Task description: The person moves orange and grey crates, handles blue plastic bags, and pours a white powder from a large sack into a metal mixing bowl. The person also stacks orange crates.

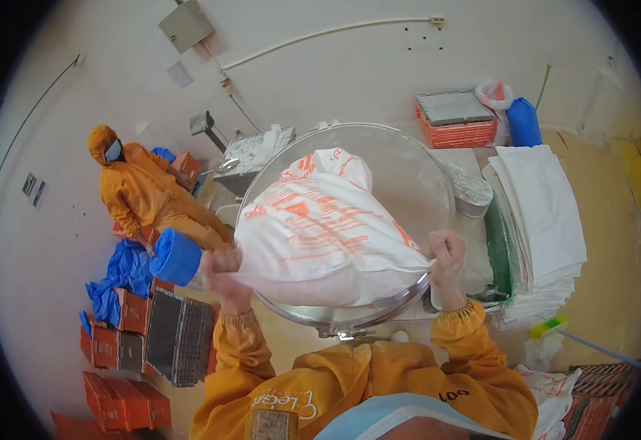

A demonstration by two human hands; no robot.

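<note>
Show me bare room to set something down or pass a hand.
Inside the round vessel, a bare patch lies between the bag and the right rim; a hand could probably pass there. Bare floor shows right of the white stack. The left side is crowded with crates, blue plastic and a co-worker.

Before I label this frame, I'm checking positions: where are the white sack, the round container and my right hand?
White sack (pixel 324 227): head view, middle of its printed side.
Round container (pixel 412 176): head view, bare inside.
Right hand (pixel 447 258): head view, middle of the fist.
</note>
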